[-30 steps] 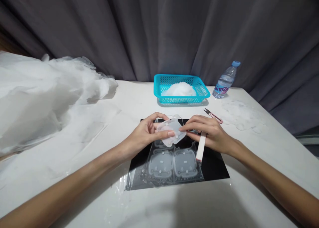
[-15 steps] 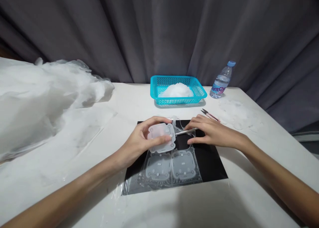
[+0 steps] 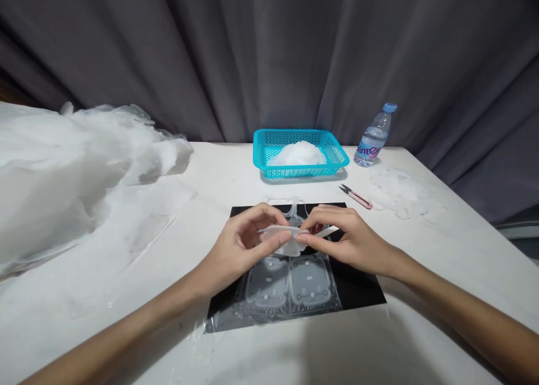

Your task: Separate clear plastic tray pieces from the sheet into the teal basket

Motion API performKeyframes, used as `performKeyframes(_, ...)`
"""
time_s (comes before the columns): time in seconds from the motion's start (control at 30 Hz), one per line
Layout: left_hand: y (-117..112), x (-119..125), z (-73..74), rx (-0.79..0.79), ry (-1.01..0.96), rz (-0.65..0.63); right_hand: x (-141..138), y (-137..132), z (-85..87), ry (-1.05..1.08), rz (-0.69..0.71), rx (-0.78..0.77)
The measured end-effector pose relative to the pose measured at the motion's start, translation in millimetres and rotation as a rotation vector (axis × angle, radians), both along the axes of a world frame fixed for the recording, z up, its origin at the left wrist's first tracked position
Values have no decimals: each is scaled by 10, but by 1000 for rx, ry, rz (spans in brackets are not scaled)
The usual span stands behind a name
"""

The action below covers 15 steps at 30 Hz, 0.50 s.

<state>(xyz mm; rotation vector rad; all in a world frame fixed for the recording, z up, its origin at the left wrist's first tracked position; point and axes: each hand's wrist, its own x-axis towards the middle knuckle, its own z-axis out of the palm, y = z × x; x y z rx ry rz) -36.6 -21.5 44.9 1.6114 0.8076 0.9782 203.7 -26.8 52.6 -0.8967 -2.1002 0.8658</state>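
Note:
Between thumb and fingers, my left hand [image 3: 242, 239] holds a translucent, rounded-square silicone piece [image 3: 292, 248], tilted nearly edge-on. My right hand [image 3: 353, 242] pinches the right edge of that piece, thumb against fingertips. A thin white stick-like tool [image 3: 327, 232] also sits in my right hand, sticking out under the fingers; its exact kind is unclear. Below my hands, a clear moulded sheet [image 3: 289, 306] lies on a black mat [image 3: 360, 287], with two similar pieces [image 3: 310, 281] still joined in it. My fingers partly cover the sheet's upper part.
A blue basket [image 3: 303, 173] with a white heap [image 3: 300, 154] stands at the back. Pink-handled thread snips [image 3: 357, 197], thin clear scraps [image 3: 404, 194] and a water bottle [image 3: 373, 138] are on the right. A large pile of translucent pieces [image 3: 84, 166] covers the left.
My right hand has moved left onto the silicone piece and now pinches its edge. The piece has tipped from face-up to nearly edge-on and shifted slightly right.

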Motion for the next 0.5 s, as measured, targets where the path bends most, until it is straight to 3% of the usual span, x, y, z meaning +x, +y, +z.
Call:
performKeyframes(0.23,-106,38,39,195,125,-8,11,-24,48,0,53,190)
performKeyframes(0.37,-155,46,66,333,187,51,82,24,113,-53,83,135)
performKeyframes(0.43,-168,44,70,367,191,76,247,142,49,-157,-26,132)
performKeyframes(0.5,-177,41,73,389,192,92,494,307,-115,-304,-285,208)
